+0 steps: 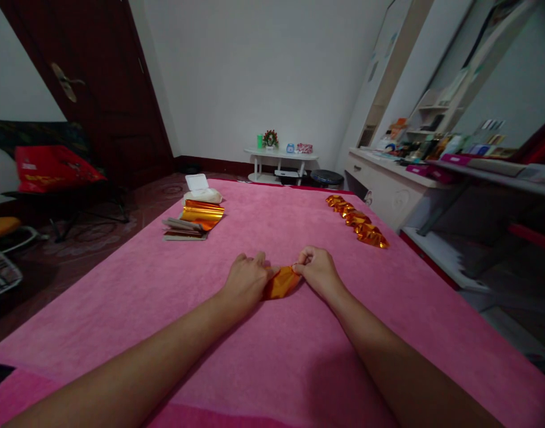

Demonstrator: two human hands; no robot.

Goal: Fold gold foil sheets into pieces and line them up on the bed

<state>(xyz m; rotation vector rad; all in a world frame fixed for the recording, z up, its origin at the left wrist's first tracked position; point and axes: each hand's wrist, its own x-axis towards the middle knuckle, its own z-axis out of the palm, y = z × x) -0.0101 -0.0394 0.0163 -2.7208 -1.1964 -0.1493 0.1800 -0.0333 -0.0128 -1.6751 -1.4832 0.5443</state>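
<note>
Both my hands meet over a small folded piece of shiny orange-gold foil paper [281, 283] on the pink cloth-covered surface [174, 297]. My left hand [246, 278] is closed, its fingers curled over the paper's left end. My right hand [315, 270] pinches the paper's right end with fingertips pressed together. A row of several folded gold paper pieces [356, 221] lies further off to the right. At the far left sits a stack of gold foil sheets [203, 213] with darker sheets [183, 227] beside it.
A white open box with pale contents [201, 189] stands behind the foil stack. Beyond the surface are a small white table [280, 159], a dark door [98, 89], a red bag [53, 166] at left, and a cluttered dresser [388, 178] at right.
</note>
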